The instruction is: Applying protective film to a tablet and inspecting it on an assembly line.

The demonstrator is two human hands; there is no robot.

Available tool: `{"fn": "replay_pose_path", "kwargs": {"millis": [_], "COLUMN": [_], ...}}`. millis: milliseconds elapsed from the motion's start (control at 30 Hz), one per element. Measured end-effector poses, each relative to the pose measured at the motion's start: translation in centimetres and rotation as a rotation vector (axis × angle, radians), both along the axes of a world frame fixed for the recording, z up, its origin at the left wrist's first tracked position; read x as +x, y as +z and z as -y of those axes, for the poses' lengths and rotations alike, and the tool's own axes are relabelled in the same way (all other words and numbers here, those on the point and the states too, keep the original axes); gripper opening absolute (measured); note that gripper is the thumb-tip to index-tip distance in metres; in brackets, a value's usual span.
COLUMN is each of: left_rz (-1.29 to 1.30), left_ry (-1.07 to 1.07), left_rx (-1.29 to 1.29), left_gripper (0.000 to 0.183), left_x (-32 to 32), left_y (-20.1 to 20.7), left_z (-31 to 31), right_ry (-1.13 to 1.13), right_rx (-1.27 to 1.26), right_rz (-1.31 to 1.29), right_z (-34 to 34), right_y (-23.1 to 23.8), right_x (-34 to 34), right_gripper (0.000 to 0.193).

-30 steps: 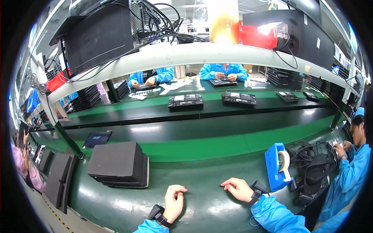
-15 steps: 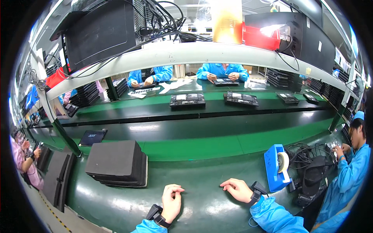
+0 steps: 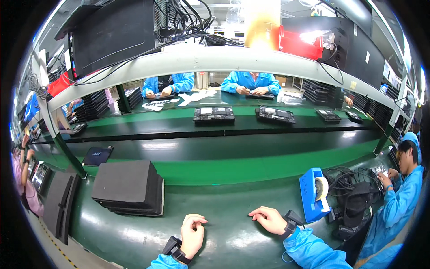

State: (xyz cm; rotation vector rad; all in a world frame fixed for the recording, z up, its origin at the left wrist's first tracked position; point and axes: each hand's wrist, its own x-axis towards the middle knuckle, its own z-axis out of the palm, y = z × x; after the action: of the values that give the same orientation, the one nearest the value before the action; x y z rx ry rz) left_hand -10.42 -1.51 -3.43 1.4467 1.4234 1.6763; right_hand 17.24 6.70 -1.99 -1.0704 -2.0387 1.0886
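I have my left hand point(image 3: 192, 235) loosely curled over the bench point(image 3: 224, 195), thumb near the bent fingers with nothing in the grasp. My right hand point(image 3: 268, 219) is just as relaxed and bare, half-spread, its forefinger pointing in toward the left one; the two are well apart. I can't tell whether either touches the surface. Nearest my left hand, to its left and farther out, sits the stack of dark grey pads point(image 3: 122, 181). Nearest my right hand, to its right and slightly beyond, the blue tape dispenser point(image 3: 308, 197) stands with a pale tape roll point(image 3: 320, 188) in it. Farther right of that hand lie tangled black cables point(image 3: 342, 179). Well beyond both hands, I see two opened dark devices point(image 3: 214, 116) side by side, and past the right hand a co-worker point(image 3: 396, 197) in blue.
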Motion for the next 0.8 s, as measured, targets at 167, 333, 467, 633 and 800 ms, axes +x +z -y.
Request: {"fn": "replay_pose_path", "kwargs": {"millis": [167,333,467,633,800], "left_rz": [0.044,0.021,0.006,0.039,0.072], "left_ry": [0.014,0.008,-0.002,-0.009,-0.002], "left_rx": [-0.029,-0.019,-0.019,-0.028,-0.043], "left_gripper": [0.017,0.018,0.018,0.018,0.017], "left_x": [0.14,0.13,0.04,0.07,0.15], "left_y": [-0.04,-0.01,0.14,0.19,0.16], "left_z": [-0.17,-0.22,-0.09,0.04,0.14], "right_ry": [-0.004,-0.003,0.002,-0.003,0.002], "right_rx": [-0.013,-0.023,-0.016,-0.018,-0.002], "right_rz": [0.004,0.01,-0.009,0.007,0.014], "right_z": [-0.03,-0.18,-0.12,-0.06,0.11], "right_y": [0.15,0.25,-0.09,-0.08,-0.11], "right_x": [0.01,-0.03,0.03,-0.06,0.06], "right_gripper": [0.025,0.025,0.025,0.024,0.024]}}
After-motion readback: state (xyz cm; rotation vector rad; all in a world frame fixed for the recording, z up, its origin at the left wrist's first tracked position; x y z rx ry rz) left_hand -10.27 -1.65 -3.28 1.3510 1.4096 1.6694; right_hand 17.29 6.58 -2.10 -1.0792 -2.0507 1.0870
